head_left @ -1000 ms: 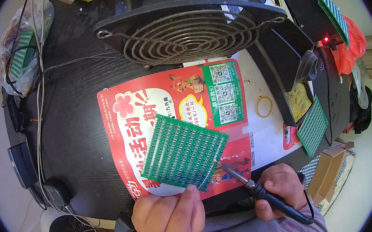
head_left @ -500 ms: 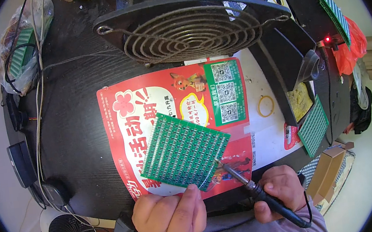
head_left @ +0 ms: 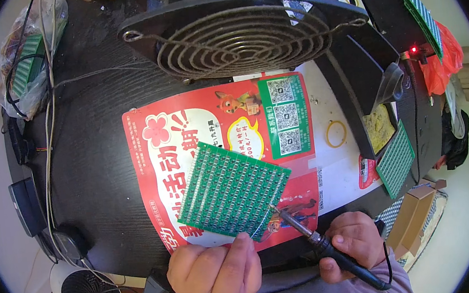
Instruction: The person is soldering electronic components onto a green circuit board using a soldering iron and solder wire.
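Observation:
A green circuit board (head_left: 233,192) with rows of small parts lies tilted on a red and white printed sheet (head_left: 146,150). At the board's near right edge, my left hand (head_left: 215,277) is closed, thumb and forefinger pinching a thin, pale solder wire (head_left: 263,222). That wire curves up over the board's corner toward the iron's tip. My right hand (head_left: 356,242) grips the dark handle of a soldering iron (head_left: 337,253), whose metal tip meets the board's right edge near the wire. Whether tip and wire touch is too small to tell.
A black fan with a wire grille (head_left: 243,39) stands behind the sheet. To the right are an iron stand with a yellow sponge (head_left: 379,128), another green board (head_left: 396,161), a rubber band (head_left: 335,134) and an open cardboard box (head_left: 416,216). Cables (head_left: 50,137) run down the left.
The soldering iron's tip has shifted very slightly left and down along the board's edge. Board and left hand stay practically where they were.

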`<state>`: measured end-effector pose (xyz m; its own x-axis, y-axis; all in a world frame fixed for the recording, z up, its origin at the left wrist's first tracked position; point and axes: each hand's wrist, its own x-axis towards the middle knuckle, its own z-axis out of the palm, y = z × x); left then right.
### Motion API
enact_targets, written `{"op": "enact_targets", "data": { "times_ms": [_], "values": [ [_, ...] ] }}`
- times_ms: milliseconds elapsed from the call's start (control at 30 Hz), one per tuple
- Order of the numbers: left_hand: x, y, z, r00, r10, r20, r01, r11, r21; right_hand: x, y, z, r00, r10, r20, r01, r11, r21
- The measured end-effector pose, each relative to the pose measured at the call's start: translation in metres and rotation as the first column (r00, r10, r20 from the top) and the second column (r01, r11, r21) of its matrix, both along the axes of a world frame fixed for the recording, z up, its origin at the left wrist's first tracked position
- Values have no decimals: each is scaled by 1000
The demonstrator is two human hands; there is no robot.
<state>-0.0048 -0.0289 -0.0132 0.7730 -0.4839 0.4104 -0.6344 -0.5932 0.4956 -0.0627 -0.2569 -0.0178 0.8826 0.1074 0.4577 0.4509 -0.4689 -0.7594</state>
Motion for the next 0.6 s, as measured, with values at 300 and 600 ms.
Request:
{"op": "enact_targets", "data": {
  "times_ms": [300, 600],
  "values": [
    [0, 0, -7, 998, 29, 60, -28, 999, -24, 0, 1, -3, 999, 25, 34, -26, 1000, 16],
    [1, 1, -5, 999, -12, 46, 12, 1000, 2, 0, 3, -1, 999, -6, 41, 6, 1000, 6]
  ]
}}
